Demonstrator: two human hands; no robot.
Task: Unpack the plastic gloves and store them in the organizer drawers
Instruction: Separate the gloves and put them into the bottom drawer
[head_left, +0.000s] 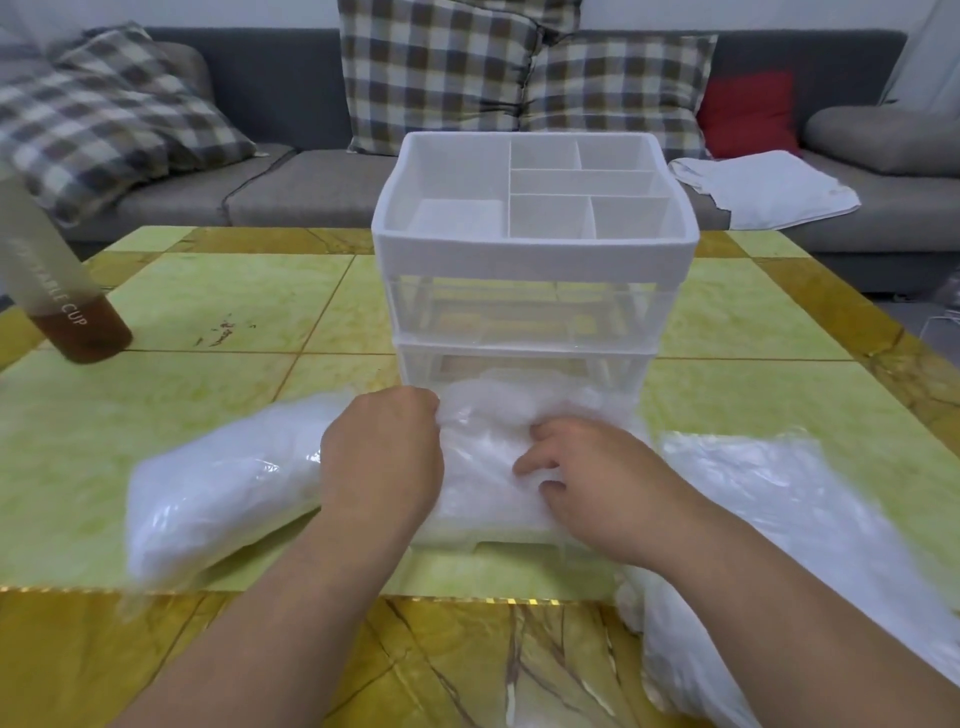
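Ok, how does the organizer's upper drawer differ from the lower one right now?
The upper drawer is pushed in; the lower drawer is pulled out toward the person. The upper drawer looks empty, while the lower drawer holds crumpled plastic gloves, gripped by the left hand and right hand. Both are clear plastic.

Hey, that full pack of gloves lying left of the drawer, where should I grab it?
Probably from above with the left hand, pinching across the narrow width of the glove pack near its middle. It lies flat on the table, soft and puffy, so it should squash into a grip.
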